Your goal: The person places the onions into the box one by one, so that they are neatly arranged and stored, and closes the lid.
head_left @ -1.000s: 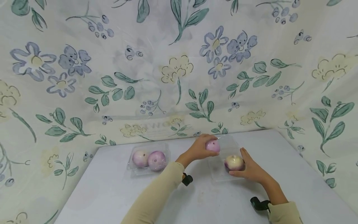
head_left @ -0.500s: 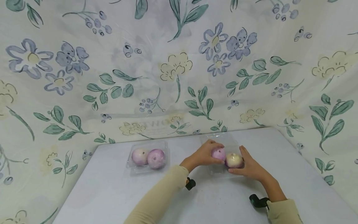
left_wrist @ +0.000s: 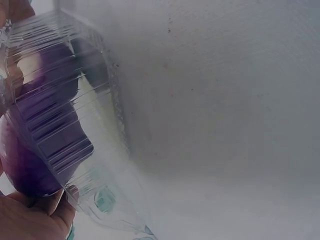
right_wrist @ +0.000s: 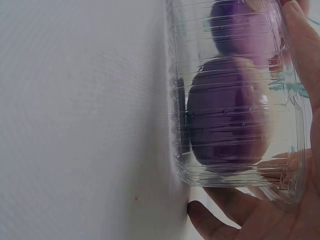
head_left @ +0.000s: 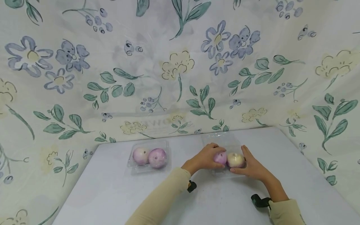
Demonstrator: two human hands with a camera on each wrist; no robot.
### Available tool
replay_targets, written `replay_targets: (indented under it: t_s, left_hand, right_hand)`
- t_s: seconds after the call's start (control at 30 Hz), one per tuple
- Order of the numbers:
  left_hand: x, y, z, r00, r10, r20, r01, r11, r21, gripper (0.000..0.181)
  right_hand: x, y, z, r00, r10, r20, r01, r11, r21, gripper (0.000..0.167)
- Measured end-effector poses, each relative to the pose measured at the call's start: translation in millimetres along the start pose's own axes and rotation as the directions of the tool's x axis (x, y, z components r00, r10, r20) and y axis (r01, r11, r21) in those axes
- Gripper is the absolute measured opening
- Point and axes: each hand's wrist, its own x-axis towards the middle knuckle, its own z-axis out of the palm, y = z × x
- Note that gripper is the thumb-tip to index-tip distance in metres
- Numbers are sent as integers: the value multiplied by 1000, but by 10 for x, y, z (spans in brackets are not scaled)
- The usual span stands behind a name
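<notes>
My left hand (head_left: 207, 157) grips a pinkish-purple onion (head_left: 221, 158) inside the right clear plastic container (head_left: 228, 175). Beside it sits a paler onion (head_left: 235, 160) with a cream top and purple sides; the two appear to touch. My right hand (head_left: 254, 166) holds the container's right end, thumb along the near side and fingers around the end. Through the ribbed wall in the right wrist view, both the larger onion (right_wrist: 227, 115) and the upper onion (right_wrist: 237, 25) show. In the left wrist view, the right hand's fingers (left_wrist: 37, 217) lie at the container's end.
A second clear container (head_left: 131, 165) stands at the left with a pale onion (head_left: 141, 155) and a purple onion (head_left: 157, 158) inside. The open lid (head_left: 220, 137) spreads behind the right container. A floral cloth (head_left: 180, 78) hangs behind the white table (head_left: 112, 187).
My left hand has moved right and down with its onion, bringing it beside the paler onion in the container. My right hand has stayed almost in place.
</notes>
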Motion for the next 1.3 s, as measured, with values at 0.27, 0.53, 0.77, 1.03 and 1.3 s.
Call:
replay_targets:
  t_s: [0.27, 0.53, 0.77, 1.03, 1.3]
  left_hand:
    - [-20, -9, 37, 1000, -6, -5, 6, 999, 33, 70]
    - [-70, 8, 117, 1000, -12, 9, 12, 999, 50, 67]
    - [-77, 17, 107, 1000, -1, 2, 1, 1000, 20, 66]
    - [-37, -3, -31, 999, -4, -44, -1, 993, -119, 59]
    - [-40, -94, -159, 990, -16, -140, -5, 989, -147, 55]
  right_hand:
    - [-3, 19, 13, 1000, -13, -12, 13, 1000, -13, 124]
    - [-26, 35, 58, 1000, -2, -3, 2, 1000, -7, 123]
    - [-43, 36, 68, 1000, -16, -15, 16, 1000, -25, 123]
    - [-13, 30, 9, 1000, -18, -23, 17, 1000, -24, 124]
    - [7, 20, 4, 1000, -21, -14, 21, 1000, -16, 124]
